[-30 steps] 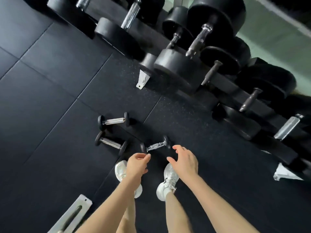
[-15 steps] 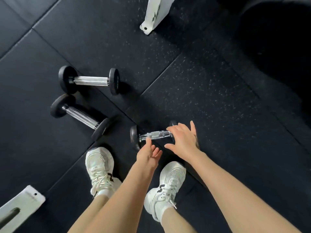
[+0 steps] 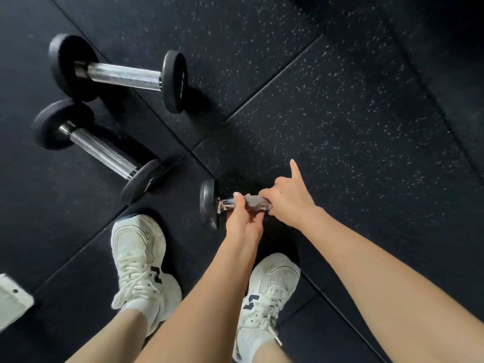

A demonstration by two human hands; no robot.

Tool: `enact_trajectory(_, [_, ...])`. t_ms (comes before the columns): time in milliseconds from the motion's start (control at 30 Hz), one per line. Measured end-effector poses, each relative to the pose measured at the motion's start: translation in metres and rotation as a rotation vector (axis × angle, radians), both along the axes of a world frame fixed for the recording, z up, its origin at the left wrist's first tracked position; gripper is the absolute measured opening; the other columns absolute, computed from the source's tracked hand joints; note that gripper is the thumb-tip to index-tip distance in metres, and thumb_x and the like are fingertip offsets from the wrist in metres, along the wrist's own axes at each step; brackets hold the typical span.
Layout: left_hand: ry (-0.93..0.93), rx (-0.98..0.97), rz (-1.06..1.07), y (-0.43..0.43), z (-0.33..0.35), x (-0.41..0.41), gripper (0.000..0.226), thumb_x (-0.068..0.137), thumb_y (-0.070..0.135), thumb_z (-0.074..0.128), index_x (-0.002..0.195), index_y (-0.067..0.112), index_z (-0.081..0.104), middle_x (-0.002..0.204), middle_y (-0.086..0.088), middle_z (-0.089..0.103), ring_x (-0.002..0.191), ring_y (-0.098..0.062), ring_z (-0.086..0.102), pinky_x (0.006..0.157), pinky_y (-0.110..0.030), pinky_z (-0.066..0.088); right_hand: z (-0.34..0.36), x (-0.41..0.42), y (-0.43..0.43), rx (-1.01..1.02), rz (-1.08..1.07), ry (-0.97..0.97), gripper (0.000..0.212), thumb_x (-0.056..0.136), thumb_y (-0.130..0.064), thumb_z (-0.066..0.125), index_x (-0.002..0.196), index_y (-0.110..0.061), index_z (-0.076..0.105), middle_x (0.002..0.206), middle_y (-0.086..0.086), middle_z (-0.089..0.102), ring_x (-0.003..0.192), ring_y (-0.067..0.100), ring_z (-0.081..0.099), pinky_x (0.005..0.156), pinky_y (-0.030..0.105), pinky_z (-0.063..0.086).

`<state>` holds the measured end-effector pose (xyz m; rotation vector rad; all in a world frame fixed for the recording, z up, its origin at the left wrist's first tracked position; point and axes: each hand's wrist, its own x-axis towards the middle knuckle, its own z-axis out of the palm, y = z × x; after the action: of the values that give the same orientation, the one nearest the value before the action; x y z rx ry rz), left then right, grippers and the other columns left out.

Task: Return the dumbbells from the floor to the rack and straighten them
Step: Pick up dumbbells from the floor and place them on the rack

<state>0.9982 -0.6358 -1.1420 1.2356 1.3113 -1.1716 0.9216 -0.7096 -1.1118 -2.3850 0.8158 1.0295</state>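
Three black dumbbells with chrome handles lie on the dark rubber floor. The nearest small dumbbell sits just in front of my feet. Both hands grip its handle: my left hand wraps the left part, and my right hand wraps the right part with the index finger sticking out. Its right weight is hidden behind my right hand. A second dumbbell lies diagonally to the left. A third dumbbell lies further away at the upper left. The rack is out of view.
My two white sneakers stand on the speckled rubber floor tiles, right behind the gripped dumbbell. A white metal piece pokes in at the lower left edge.
The view has dropped closer to the floor and the rack has left the frame. Both hands reached down and closed on the nearest dumbbell's handle.
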Motion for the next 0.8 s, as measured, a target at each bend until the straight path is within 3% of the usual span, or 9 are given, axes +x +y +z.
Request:
enact_trajectory(133, [-0.008, 0.03, -0.162, 0.009, 0.029, 0.0, 0.045, 0.088, 0.028, 0.063, 0.126, 0.006, 0.056, 0.124, -0.013, 0.064, 0.108, -0.029, 0.064, 0.095, -0.05, 0.052, 0.03, -0.008, 0.018, 0.085, -0.203, -0.017, 0.004, 0.09, -0.027, 0.06, 0.089, -0.027, 0.063, 0.072, -0.008, 0.052, 0.102, 0.017, 0.054, 0.12, 0.052, 0.0])
enact_trajectory(267, [-0.023, 0.053, -0.352, 0.017, 0.093, 0.003, 0.049, 0.086, 0.031, 0.066, 0.126, 0.006, 0.056, 0.104, -0.012, 0.067, 0.076, -0.022, 0.066, 0.058, -0.035, 0.059, 0.094, -0.013, 0.034, 0.184, -0.376, 0.017, 0.012, 0.088, -0.032, 0.061, 0.08, -0.032, 0.052, 0.071, -0.011, 0.05, 0.101, 0.018, 0.054, 0.117, 0.046, 0.016])
enact_trajectory(333, [-0.031, 0.059, -0.424, 0.018, 0.134, 0.006, 0.047, 0.085, 0.029, 0.068, 0.124, 0.004, 0.057, 0.106, -0.015, 0.068, 0.077, -0.024, 0.067, 0.049, -0.03, 0.055, 0.133, -0.011, 0.038, 0.211, -0.44, 0.011, 0.014, 0.087, -0.035, 0.061, 0.078, -0.032, 0.051, 0.075, -0.01, 0.053, 0.099, 0.019, 0.055, 0.105, 0.04, 0.032])
enact_trajectory(400, [-0.061, 0.047, -0.489, 0.017, 0.178, 0.011, 0.048, 0.083, 0.026, 0.071, 0.122, 0.002, 0.058, 0.107, -0.016, 0.069, 0.081, -0.027, 0.067, 0.054, -0.033, 0.056, 0.179, -0.007, 0.041, 0.222, -0.515, 0.005, 0.015, 0.086, -0.037, 0.062, 0.077, -0.033, 0.051, 0.078, -0.009, 0.055, 0.099, 0.019, 0.056, 0.084, 0.033, 0.038])
enact_trajectory(467, [-0.107, 0.026, -0.549, 0.014, 0.226, 0.019, 0.045, 0.081, 0.022, 0.072, 0.119, 0.002, 0.058, 0.096, -0.013, 0.067, 0.078, -0.026, 0.066, 0.067, -0.039, 0.059, 0.228, -0.002, 0.042, 0.219, -0.591, -0.004, 0.013, 0.085, -0.039, 0.064, 0.079, -0.032, 0.054, 0.085, -0.009, 0.062, 0.099, 0.017, 0.058, 0.073, 0.03, 0.036])
enact_trajectory(567, [-0.167, -0.024, -0.661, 0.005, 0.305, 0.032, 0.042, 0.081, 0.02, 0.073, 0.116, 0.006, 0.057, 0.092, -0.011, 0.065, 0.084, -0.029, 0.066, 0.087, -0.047, 0.056, 0.307, 0.011, 0.042, 0.208, -0.702, 0.002, 0.016, 0.085, -0.04, 0.064, 0.097, -0.029, 0.065, 0.096, -0.007, 0.069, 0.098, 0.018, 0.063, 0.073, 0.029, 0.039])
enact_trajectory(667, [-0.223, -0.101, -0.778, -0.008, 0.391, 0.049, 0.032, 0.082, 0.018, 0.072, 0.109, 0.012, 0.057, 0.083, -0.006, 0.063, 0.074, -0.022, 0.063, 0.078, -0.04, 0.053, 0.393, 0.023, 0.038, 0.2, -0.822, -0.017, 0.022, 0.084, -0.042, 0.064, 0.103, -0.031, 0.067, 0.095, -0.006, 0.071, 0.096, 0.02, 0.064, 0.074, 0.031, 0.043])
enact_trajectory(800, [-0.282, -0.265, -0.958, -0.03, 0.5, 0.077, 0.027, 0.082, 0.016, 0.071, 0.106, 0.011, 0.058, 0.081, -0.005, 0.064, 0.075, -0.021, 0.063, 0.085, -0.044, 0.055, 0.504, 0.041, 0.029, 0.183, -1.014, -0.073, 0.024, 0.083, -0.043, 0.066, 0.101, -0.027, 0.067, 0.094, -0.003, 0.07, 0.092, 0.022, 0.064, 0.072, 0.031, 0.044])
